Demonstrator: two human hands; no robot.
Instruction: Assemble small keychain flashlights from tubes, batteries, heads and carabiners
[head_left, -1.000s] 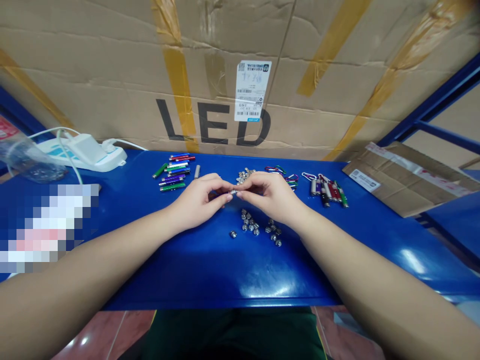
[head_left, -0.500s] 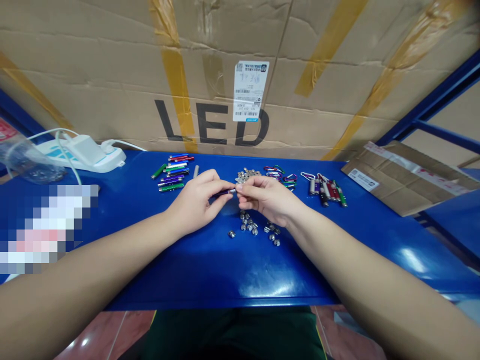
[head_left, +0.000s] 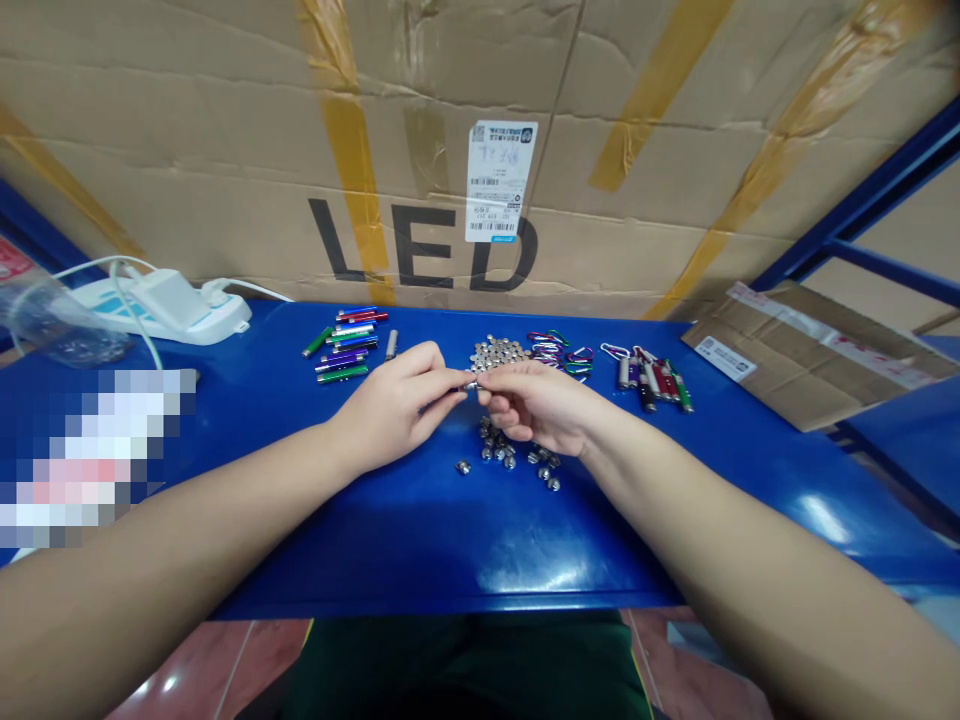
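Over the blue table (head_left: 420, 560), my left hand (head_left: 409, 400) pinches a small tube (head_left: 471, 387), mostly hidden by the fingers. The fingertips of my right hand (head_left: 529, 405) close on the tube's silvery right end. Behind my hands lies a pile of small round silver pieces (head_left: 496, 353). More metal caps (head_left: 500, 445) are scattered in front of and below my right hand. Coloured metal tubes (head_left: 345, 357) lie left of my left hand, with one silver tube (head_left: 391, 345) standing apart. Coloured carabiner clips (head_left: 547, 348) lie behind my right hand.
At the right are several tubes with clips (head_left: 651, 382) and a flat cardboard box (head_left: 817, 350). A white power strip (head_left: 180, 310), a plastic bottle (head_left: 60, 320) and a blurred white item (head_left: 97, 450) occupy the left. A large carton (head_left: 262, 150) stands behind.
My right hand has shifted slightly and its fingers have curled more at the tube's end. The dark tube seen between my left fingers is now mostly covered. My left hand has barely moved.
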